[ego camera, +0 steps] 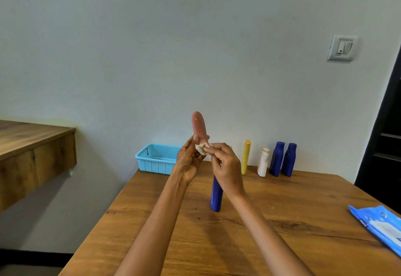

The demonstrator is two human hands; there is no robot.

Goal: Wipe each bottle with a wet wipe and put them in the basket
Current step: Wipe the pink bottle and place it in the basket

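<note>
Pink bottle (198,127) is held upright above the blue basket (156,158), left hand (187,162) gripping it; right hand (223,165) pinches the wet wipe (201,148). Better to rotate the bottle slowly, wiping every side.

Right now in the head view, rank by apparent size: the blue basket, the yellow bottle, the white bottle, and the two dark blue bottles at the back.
1. Blue basket, partly hidden by the left hand.
2. Yellow bottle.
3. The two dark blue bottles look alike; not ranked apart.
4. White bottle, smallest.
All stand at similar depth.
</note>
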